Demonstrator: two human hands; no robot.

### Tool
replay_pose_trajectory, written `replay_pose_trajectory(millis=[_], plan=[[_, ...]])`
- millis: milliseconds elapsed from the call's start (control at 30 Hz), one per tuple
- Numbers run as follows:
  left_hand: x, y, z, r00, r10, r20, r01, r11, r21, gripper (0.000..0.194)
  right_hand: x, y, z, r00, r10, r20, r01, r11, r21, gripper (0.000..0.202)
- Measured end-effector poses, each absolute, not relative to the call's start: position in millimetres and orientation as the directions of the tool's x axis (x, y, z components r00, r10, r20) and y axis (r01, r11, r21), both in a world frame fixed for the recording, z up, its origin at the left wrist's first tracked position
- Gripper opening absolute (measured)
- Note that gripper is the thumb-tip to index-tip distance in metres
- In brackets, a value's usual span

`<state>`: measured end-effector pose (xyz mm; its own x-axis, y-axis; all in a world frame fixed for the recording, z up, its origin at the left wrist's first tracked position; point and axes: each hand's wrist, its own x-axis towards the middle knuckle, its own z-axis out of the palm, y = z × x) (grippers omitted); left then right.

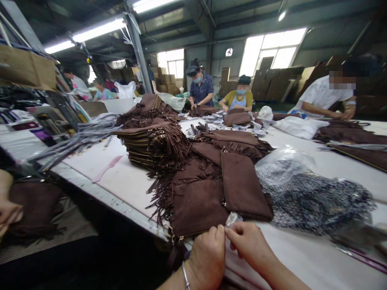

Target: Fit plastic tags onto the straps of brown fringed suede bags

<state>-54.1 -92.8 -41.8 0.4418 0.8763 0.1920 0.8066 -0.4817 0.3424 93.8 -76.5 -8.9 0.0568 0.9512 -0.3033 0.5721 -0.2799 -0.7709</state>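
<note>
One plastic piece (234,218) poking above right fingers (238,228).

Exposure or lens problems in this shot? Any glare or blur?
Head view, background: windows blown out, ceiling tubes overexposed. Head view, left: post leans, probably wide-angle distortion or camera tilt. Head view, right: clear plastic bag catches whitish glare. Head view, lower left: near-black shadow under the table; the co-worker's hand looks soft.
</note>
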Motion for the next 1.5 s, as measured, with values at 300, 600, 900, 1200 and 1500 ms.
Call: replay_pose_trajectory(millis=[300, 600, 900, 1200, 1500], plan=[[-51.9, -81.3, -13.0, 0.263, 0.965, 0.005, 0.576, -0.162, 0.801, 0.03, 96.9, -94.8, -15.5, 0.12, 0.955, -0.273, 0.369, -0.298, -0.88, 0.018], [-37.5, -89.9, -18.0, 0.288, 0.857, -0.427, -0.098, 0.47, 0.877, 0.027, 100.6, -97.1, -18.6, 0.161, 0.92, -0.357, 0.129, -0.378, -0.917, 0.012], [-43.7, -91.5, -19.4, 0.498, 0.751, -0.433, -0.402, 0.642, 0.653, 0.025, 108.1, -90.7, -4.1, -0.108, 0.909, -0.404, -0.027, -0.408, -0.912, 0.025], [-54.3, -81.6, -10.8, 0.863, 0.34, -0.374, -0.278, 0.937, 0.211, 0.02, 114.0, -81.7, -17.3, -0.097, 0.994, -0.047, 0.102, -0.037, -0.994, 0.028], [-48.0, -85.8, -0.8, 0.888, 0.32, -0.329, -0.228, 0.93, 0.289, 0.022, 89.0, -89.9, -26.6, -0.239, 0.929, -0.283, -0.611, -0.37, -0.7, 0.032]])
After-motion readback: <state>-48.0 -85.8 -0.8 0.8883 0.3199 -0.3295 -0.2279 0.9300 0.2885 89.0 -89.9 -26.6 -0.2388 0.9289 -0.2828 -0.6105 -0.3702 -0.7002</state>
